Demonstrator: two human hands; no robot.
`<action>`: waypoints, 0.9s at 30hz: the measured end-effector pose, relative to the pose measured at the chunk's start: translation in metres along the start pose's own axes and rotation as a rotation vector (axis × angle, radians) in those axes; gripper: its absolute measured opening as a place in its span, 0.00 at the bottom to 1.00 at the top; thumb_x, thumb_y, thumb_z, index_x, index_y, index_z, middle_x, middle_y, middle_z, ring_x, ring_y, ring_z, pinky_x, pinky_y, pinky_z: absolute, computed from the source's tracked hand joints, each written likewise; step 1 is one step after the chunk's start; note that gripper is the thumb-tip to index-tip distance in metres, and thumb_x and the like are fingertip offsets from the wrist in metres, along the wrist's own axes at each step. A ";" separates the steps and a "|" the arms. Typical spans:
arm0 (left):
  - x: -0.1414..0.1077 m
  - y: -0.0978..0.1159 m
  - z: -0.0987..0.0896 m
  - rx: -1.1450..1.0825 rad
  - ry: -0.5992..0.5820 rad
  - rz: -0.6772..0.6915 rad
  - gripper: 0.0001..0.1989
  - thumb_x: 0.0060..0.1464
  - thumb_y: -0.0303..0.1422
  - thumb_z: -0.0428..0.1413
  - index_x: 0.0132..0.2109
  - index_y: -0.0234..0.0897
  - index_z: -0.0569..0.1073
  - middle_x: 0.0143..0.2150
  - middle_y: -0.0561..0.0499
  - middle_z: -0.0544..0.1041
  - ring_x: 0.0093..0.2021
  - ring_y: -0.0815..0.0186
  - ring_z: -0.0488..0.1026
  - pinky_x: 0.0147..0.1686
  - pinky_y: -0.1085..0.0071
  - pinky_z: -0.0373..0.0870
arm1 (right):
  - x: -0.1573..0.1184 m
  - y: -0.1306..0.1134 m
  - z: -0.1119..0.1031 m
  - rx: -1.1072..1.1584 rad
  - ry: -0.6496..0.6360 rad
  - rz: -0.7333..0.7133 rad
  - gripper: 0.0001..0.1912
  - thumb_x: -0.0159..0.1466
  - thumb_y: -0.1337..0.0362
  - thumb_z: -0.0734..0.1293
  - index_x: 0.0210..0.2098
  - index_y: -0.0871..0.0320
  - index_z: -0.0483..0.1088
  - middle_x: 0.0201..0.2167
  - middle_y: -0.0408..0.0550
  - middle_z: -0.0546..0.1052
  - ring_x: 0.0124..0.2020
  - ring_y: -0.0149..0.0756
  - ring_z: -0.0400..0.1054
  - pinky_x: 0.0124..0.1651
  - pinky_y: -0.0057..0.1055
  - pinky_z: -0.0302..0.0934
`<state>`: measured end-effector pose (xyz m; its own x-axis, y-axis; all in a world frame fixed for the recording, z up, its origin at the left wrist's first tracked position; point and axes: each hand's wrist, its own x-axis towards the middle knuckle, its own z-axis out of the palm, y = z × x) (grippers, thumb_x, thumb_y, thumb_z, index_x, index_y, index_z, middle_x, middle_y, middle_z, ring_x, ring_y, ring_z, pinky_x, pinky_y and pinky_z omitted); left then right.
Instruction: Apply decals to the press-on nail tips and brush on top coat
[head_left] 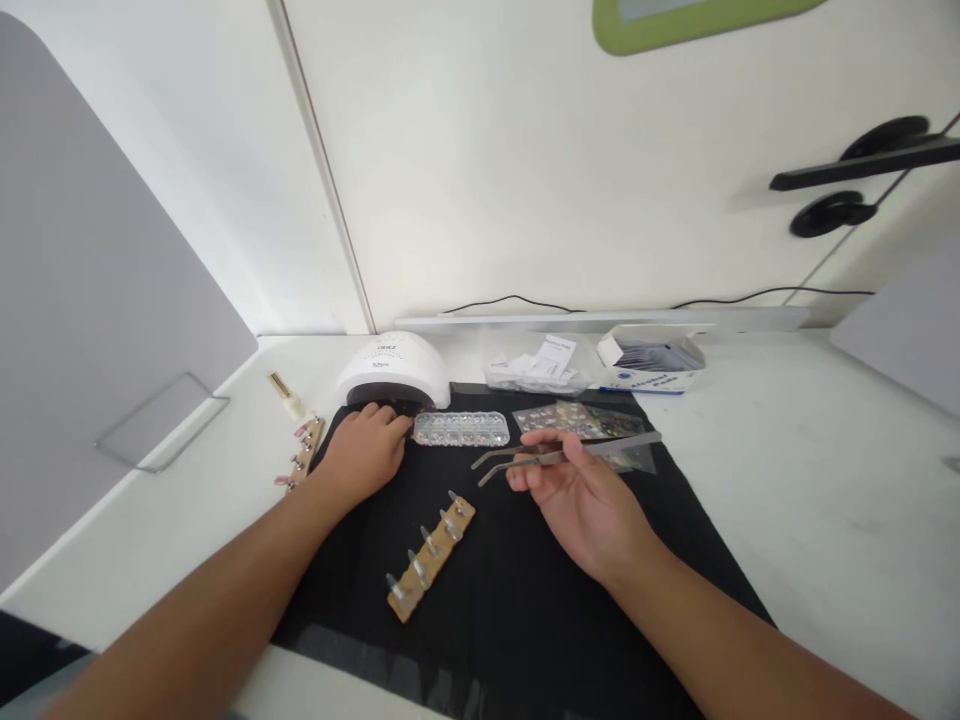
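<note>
My right hand (581,500) holds a pair of bent-tip metal tweezers (551,457) between thumb and fingers. The tweezers' tips point left and stand slightly apart, with nothing seen between them. My left hand (365,448) rests on the black mat at the mouth of a white nail lamp (394,368). Its fingers look spread and hold nothing that I can see; one reaches the left end of a clear compartment case (461,429) of rhinestones. Below, between both hands, a wooden strip (429,562) bears several clear nail tips standing up.
Beyond my right hand, packets of coloured gems (574,418) lie on the black mat (540,620). A clear bag (536,370) and an open box of alcohol pads (651,362) stand along the wall. Left lie a small bottle (286,394) and a second strip (304,452) with nail tips.
</note>
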<state>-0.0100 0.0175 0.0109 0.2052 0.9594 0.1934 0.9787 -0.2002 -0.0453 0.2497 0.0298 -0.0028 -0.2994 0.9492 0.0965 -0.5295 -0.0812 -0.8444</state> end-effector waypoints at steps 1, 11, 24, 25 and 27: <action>0.000 -0.002 0.001 0.005 0.023 0.019 0.12 0.65 0.26 0.53 0.46 0.38 0.80 0.43 0.42 0.81 0.48 0.53 0.75 0.46 0.58 0.72 | 0.000 0.001 0.000 0.003 -0.001 0.001 0.21 0.59 0.41 0.75 0.34 0.53 0.82 0.18 0.41 0.72 0.25 0.38 0.69 0.35 0.39 0.68; -0.028 -0.016 -0.013 -0.069 0.583 0.219 0.16 0.65 0.22 0.53 0.51 0.45 0.80 0.35 0.47 0.74 0.37 0.59 0.68 0.38 0.62 0.66 | -0.002 -0.014 0.002 0.062 -0.006 -0.017 0.17 0.59 0.42 0.75 0.33 0.49 0.83 0.20 0.41 0.75 0.28 0.38 0.73 0.39 0.38 0.73; -0.041 0.016 -0.020 -0.415 0.756 0.648 0.13 0.65 0.21 0.53 0.54 0.34 0.75 0.35 0.47 0.85 0.32 0.66 0.80 0.33 0.68 0.77 | -0.033 -0.035 0.021 0.036 -0.238 -0.192 0.16 0.69 0.45 0.67 0.43 0.45 0.82 0.36 0.44 0.85 0.42 0.41 0.81 0.53 0.41 0.75; -0.040 0.018 -0.020 -0.433 0.752 0.676 0.12 0.66 0.21 0.53 0.52 0.32 0.76 0.39 0.44 0.87 0.35 0.65 0.82 0.36 0.67 0.79 | -0.034 -0.035 0.021 0.013 -0.244 -0.203 0.17 0.69 0.45 0.66 0.44 0.45 0.82 0.36 0.44 0.85 0.41 0.40 0.81 0.53 0.40 0.75; -0.040 0.021 -0.021 -0.452 0.734 0.708 0.11 0.66 0.21 0.52 0.51 0.30 0.77 0.44 0.41 0.87 0.40 0.64 0.84 0.40 0.66 0.80 | -0.035 -0.034 0.022 -0.029 -0.245 -0.231 0.17 0.70 0.45 0.66 0.43 0.46 0.83 0.37 0.45 0.84 0.39 0.40 0.80 0.48 0.39 0.76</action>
<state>0.0021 -0.0287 0.0225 0.5244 0.2804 0.8040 0.5211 -0.8524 -0.0426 0.2606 -0.0072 0.0341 -0.3576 0.8401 0.4079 -0.5839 0.1398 -0.7997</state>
